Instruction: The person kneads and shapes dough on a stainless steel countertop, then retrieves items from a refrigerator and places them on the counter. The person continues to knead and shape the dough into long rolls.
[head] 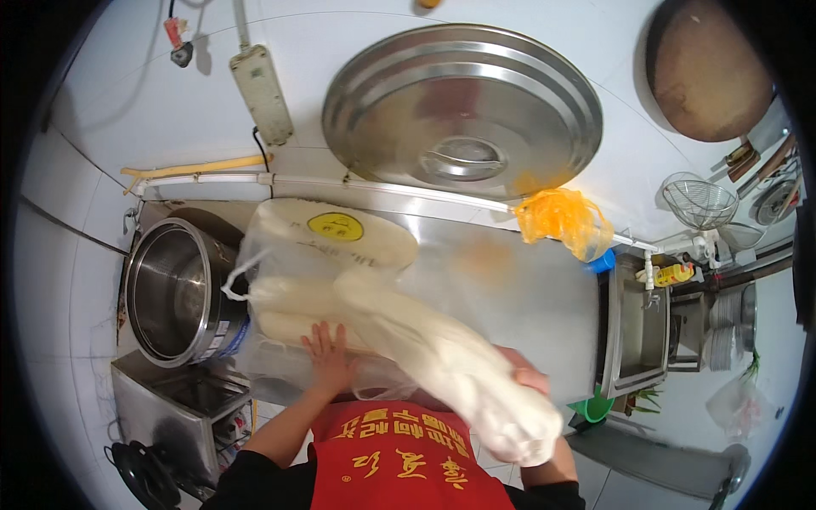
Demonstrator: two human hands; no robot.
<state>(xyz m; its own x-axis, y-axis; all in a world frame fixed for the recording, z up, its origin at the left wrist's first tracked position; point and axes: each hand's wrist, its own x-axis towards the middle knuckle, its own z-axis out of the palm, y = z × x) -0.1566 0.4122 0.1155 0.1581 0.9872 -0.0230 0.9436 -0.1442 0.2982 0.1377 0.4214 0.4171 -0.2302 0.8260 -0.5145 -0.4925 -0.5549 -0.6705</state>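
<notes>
My right hand point(528, 371) grips a long cream-white roll point(440, 350) from its far side. Part of that hand is hidden behind the roll. The roll slants from the middle of the counter towards my right forearm, its gathered near end in front of my apron. With fingers spread, my left hand point(331, 360) lies on a clear plastic bag point(274, 357) near its front side. Inside the bag are more pale rolls point(293, 325). Behind them lies a bulky cream package point(274, 223) with a yellow oval mark and printed writing.
A steel counter point(542, 306) stretches right to a sink point(641, 338). At left stands a deep steel pot point(169, 290). A large steel lid point(459, 115) leans at the wall, with an orange plastic bag point(561, 220) hanging beside it from a white pipe point(382, 188).
</notes>
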